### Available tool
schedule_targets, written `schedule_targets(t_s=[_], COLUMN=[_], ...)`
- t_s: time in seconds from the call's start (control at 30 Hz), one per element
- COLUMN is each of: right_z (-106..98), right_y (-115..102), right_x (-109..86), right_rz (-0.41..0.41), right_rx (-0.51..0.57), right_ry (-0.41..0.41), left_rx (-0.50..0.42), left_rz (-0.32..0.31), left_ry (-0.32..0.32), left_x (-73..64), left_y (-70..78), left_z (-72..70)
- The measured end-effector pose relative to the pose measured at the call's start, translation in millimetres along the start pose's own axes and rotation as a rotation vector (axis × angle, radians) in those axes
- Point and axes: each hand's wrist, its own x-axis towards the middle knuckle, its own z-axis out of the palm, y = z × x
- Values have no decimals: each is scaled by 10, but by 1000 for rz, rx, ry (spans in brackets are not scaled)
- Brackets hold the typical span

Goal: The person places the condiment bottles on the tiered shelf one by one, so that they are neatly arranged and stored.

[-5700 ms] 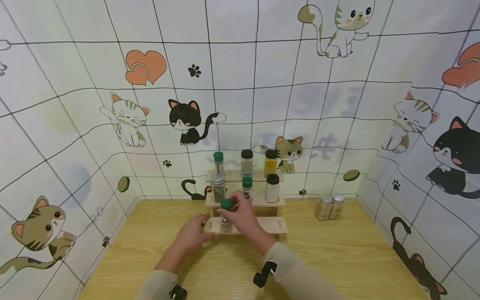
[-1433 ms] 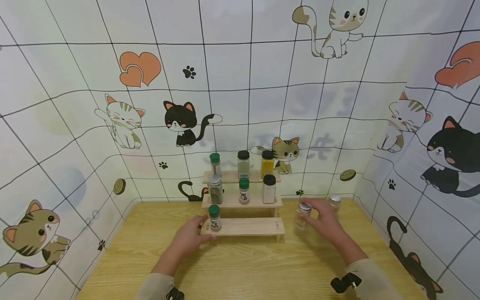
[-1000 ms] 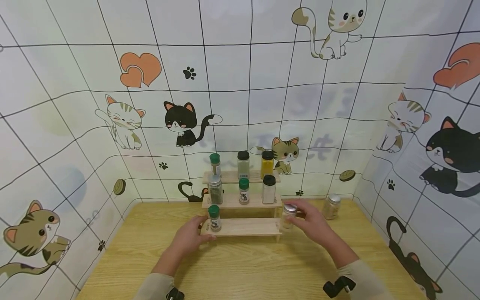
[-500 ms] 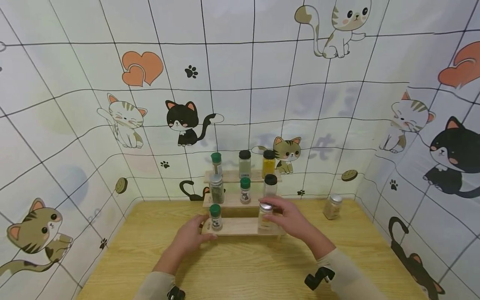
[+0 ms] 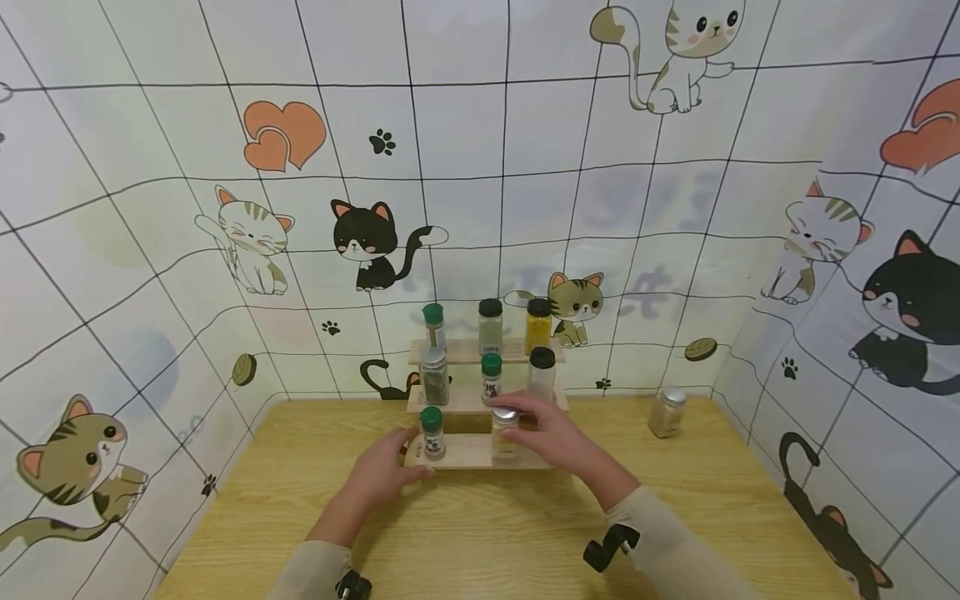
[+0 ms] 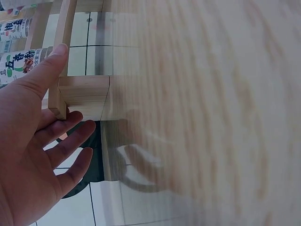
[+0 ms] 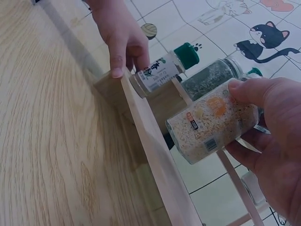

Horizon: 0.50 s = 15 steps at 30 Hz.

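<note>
My right hand (image 5: 547, 433) grips a glass spice jar (image 7: 214, 122) with a silver lid and pale orange-white granules inside. The jar is over the middle of the lowest step of a three-step wooden spice rack (image 5: 468, 452); its base looks slightly above the board in the right wrist view. My left hand (image 5: 378, 471) holds the left end of that lowest step, the thumb on its front edge and fingertips at the end. Beside it on the step stands a small green-capped spice bottle (image 5: 432, 435), its label facing forward.
On the middle step stand a silver-lidded herb jar (image 5: 434, 379), a green-capped bottle (image 5: 491, 377) and a black-capped jar (image 5: 542, 371). The top step bears three more. Another silver-lidded jar (image 5: 667, 412) stands on the table (image 5: 675, 500) at right. Cat-printed walls surround it.
The green-capped bottle was placed on the lowest step's left. My right hand then took one silver-lidded jar from the right and brought it left over that step. My left hand stayed at the rack.
</note>
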Motion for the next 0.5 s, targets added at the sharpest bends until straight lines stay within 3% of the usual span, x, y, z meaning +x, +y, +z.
schedule_targets(t_s=[0.17,0.5], right_z=[76,198], right_y=[41,131], right_x=[60,119], right_rz=[13,51], right_rx=[-43,-24], right_ry=[6,22], left_rx=[2,26], left_rz=[-5,7], left_ry=[-1,11], left_x=[7,17], left_y=[-21,-24], left_z=[14,25])
